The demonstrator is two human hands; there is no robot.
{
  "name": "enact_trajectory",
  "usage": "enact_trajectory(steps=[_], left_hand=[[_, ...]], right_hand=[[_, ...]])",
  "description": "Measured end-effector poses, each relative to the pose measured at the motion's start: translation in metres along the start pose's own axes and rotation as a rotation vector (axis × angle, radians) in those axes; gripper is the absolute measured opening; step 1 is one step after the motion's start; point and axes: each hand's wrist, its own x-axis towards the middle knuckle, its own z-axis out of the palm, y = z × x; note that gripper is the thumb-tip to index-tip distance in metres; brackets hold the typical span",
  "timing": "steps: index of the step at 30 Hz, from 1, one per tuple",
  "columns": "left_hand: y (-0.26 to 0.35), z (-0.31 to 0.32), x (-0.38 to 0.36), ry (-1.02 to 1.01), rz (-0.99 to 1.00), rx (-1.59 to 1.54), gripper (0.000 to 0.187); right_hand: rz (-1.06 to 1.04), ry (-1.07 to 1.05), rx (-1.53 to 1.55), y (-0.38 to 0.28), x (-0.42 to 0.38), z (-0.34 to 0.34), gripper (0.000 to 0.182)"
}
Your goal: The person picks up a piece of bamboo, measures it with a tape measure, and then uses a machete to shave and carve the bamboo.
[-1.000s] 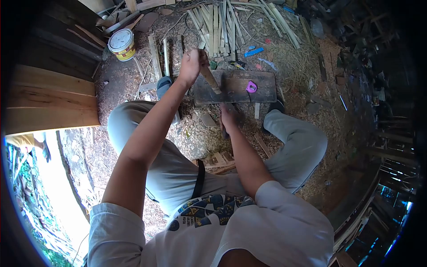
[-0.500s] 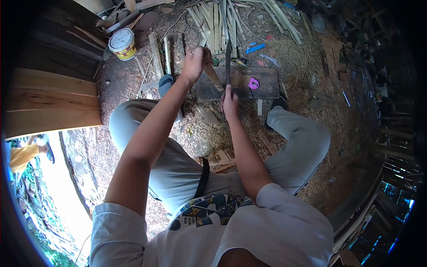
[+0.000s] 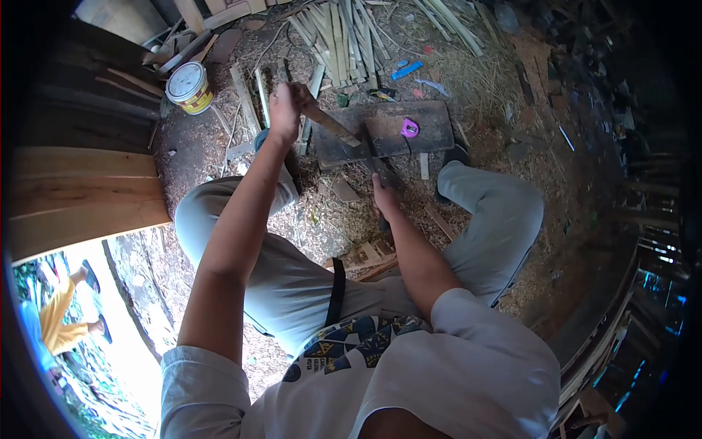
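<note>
My left hand (image 3: 285, 113) is closed around the upper end of a wooden stick (image 3: 330, 125), which slants down to the right. The stick's pale lower end lies over a dark wooden board (image 3: 431, 132). In my right hand (image 3: 385, 196) is a long dark-bladed knife (image 3: 372, 150), its fingers wrapped round the handle. The blade, blurred by motion, passes close beside the stick's lower end. A pink tape measure (image 3: 410, 129) rests on the board, right of the blade.
Split wooden strips (image 3: 340, 40) are heaped beyond the board. A white-lidded yellow bucket (image 3: 189, 88) stands at the left by a plank wall (image 3: 88, 183). Wood shavings and offcuts litter the ground. Outside at the lower left, a person's legs (image 3: 62, 318) show.
The knife has swung down from pointing away to beside the stick's end, and my right hand has come nearer to me. My left hand has shifted left, leaving the stick more slanted.
</note>
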Motion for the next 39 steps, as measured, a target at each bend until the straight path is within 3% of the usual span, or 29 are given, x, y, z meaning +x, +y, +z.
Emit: enact_trajectory(steps=[6,8,12,14,16,18,20,22,24,25,26,28,30,32,33,34,35,36,38,39], left_hand=[[-0.003,0.007,0.001,-0.114,-0.006,0.052,0.041],[-0.004,0.012,0.0,-0.162,-0.004,0.055,0.041],[0.001,0.016,-0.008,-0.202,0.049,0.146,0.042],[-0.001,0.009,-0.007,-0.185,0.032,0.113,0.045],[0.005,0.01,-0.015,-0.161,0.06,0.141,0.047],[0.016,0.022,-0.024,-0.079,0.043,0.207,0.048],[0.0,0.01,-0.016,-0.372,0.11,0.275,0.051],[0.005,0.032,-0.026,-0.42,0.076,0.416,0.048],[0.004,0.048,-0.028,-0.482,0.074,0.336,0.046],[0.003,0.052,-0.027,-0.567,0.062,0.353,0.045],[0.003,0.055,-0.025,-0.655,0.047,0.377,0.044],[0.003,0.061,-0.026,-0.737,-0.002,0.399,0.041],[0.004,0.074,-0.03,-0.689,0.112,0.468,0.037],[0.001,0.077,-0.03,-0.687,0.092,0.387,0.028],[0.002,0.079,-0.029,-0.592,0.068,0.374,0.022],[0.005,0.079,-0.028,-0.493,0.046,0.362,0.019],[0.021,0.082,-0.034,-0.456,0.022,0.421,0.034],[0.035,0.084,-0.034,-0.45,0.026,0.425,0.034],[0.057,0.082,-0.03,-0.326,-0.175,0.982,0.049],[0.066,0.079,-0.036,-0.262,-0.24,0.958,0.06]], right_hand=[[-0.03,-0.038,0.132,-0.071,-0.017,0.043,0.074],[-0.365,0.057,0.058,-0.102,-0.037,0.054,0.074],[-0.579,0.088,0.06,-0.114,-0.05,0.059,0.074],[-0.553,0.135,0.069,-0.076,-0.033,0.061,0.076],[0.17,0.02,-0.131,-0.026,0.003,0.039,0.07],[-0.418,0.342,-0.476,0.048,0.035,0.013,0.076],[-0.415,0.334,-0.41,0.051,0.053,0.004,0.078],[-0.396,0.319,-0.364,0.048,0.045,0.006,0.079],[0.129,-0.107,-0.134,0.001,0.01,0.008,0.078],[0.174,-0.158,-0.105,-0.019,-0.007,0.008,0.075],[0.17,-0.153,-0.095,-0.046,-0.025,-0.011,0.075],[-0.091,-0.235,-0.263,-0.096,-0.042,-0.061,0.073],[0.051,-0.338,-0.361,-0.121,0.008,-0.106,0.07],[-0.053,-0.292,-0.449,-0.163,-0.014,-0.152,0.066],[-0.059,-0.291,-0.449,-0.179,-0.031,-0.165,0.066],[-0.065,-0.262,-0.257,-0.191,-0.049,-0.175,0.064],[-0.068,-0.234,-0.067,-0.198,-0.064,-0.182,0.063],[-0.073,-0.24,-0.07,-0.202,-0.079,-0.185,0.063],[-0.099,-0.27,0.367,-0.199,-0.103,-0.179,0.06],[-0.135,-0.161,0.374,-0.197,-0.107,-0.164,0.061]])
